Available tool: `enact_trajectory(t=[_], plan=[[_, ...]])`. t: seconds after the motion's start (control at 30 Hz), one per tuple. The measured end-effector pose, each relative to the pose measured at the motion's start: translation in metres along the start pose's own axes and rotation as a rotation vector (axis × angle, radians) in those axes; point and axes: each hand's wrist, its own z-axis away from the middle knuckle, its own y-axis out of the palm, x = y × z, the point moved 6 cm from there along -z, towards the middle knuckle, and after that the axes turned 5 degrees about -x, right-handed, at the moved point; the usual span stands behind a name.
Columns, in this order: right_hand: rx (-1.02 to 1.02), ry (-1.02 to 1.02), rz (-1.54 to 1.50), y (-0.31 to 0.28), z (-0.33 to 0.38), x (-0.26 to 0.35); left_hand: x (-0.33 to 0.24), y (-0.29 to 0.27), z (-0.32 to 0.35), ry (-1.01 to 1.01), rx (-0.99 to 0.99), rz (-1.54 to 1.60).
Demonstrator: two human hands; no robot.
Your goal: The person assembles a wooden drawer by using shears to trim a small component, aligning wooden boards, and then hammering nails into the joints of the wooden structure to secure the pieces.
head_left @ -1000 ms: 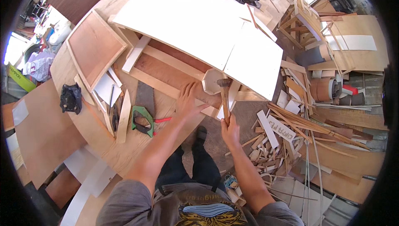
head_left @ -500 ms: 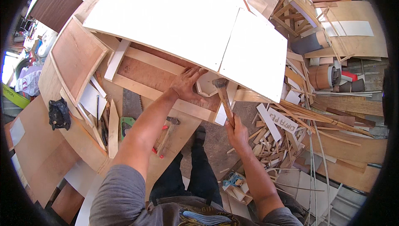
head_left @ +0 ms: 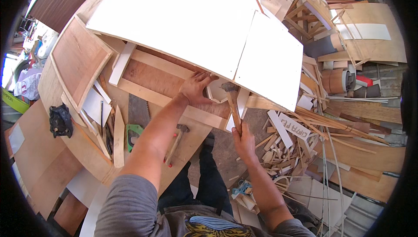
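A hammer (head_left: 234, 108) is in my right hand (head_left: 244, 144), fingers wrapped round its wooden handle. Its dark head is beside the lower edge of the white panel (head_left: 183, 23). My left hand (head_left: 196, 88) curves its thumb and fingers round a small light-edged wooden piece (head_left: 219, 92) inside the wooden frame (head_left: 165, 99); the fingertips are partly hidden by the panel's edge. The piece sits just left of the hammer head. The frame, of pale strips over a reddish board, lies below the white panel.
On the plywood at left lie a second hammer (head_left: 176, 144), a saw with a green handle (head_left: 132, 137) and a black plastic bag (head_left: 61, 120). A framed panel (head_left: 80, 60) leans at far left. Wood offcuts (head_left: 283, 150) and long strips (head_left: 339, 123) crowd the right floor.
The hammer stays close to the panel edge, its handle slightly more upright, and my right hand is a little lower. My left hand stays at the wooden piece. The view has shifted slightly.
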Motion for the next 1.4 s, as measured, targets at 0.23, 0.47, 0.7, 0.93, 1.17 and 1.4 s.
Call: enact_trajectory(t=[0.23, 0.47, 0.7, 0.93, 1.17, 1.4], plan=[[-0.072, 0.031, -0.029, 0.016, 0.009, 0.011, -0.003, -0.002, -0.003, -0.048, 0.060, -0.011], [-0.072, 0.018, -0.033, 0.016, 0.011, 0.022, 0.000, 0.000, -0.001, -0.042, 0.066, -0.041], [-0.085, 0.073, -0.005, 0.013, 0.015, 0.037, -0.001, 0.000, -0.003, -0.052, 0.104, -0.042], [-0.111, 0.073, -0.045, 0.018, 0.020, 0.047, -0.001, -0.001, 0.000, -0.071, 0.115, -0.054], [-0.124, 0.122, -0.045, 0.017, 0.017, 0.058, -0.001, -0.001, 0.000, -0.007, 0.029, -0.040], [-0.127, 0.112, -0.047, 0.013, 0.018, 0.060, 0.002, 0.002, -0.001, -0.044, 0.104, -0.047]])
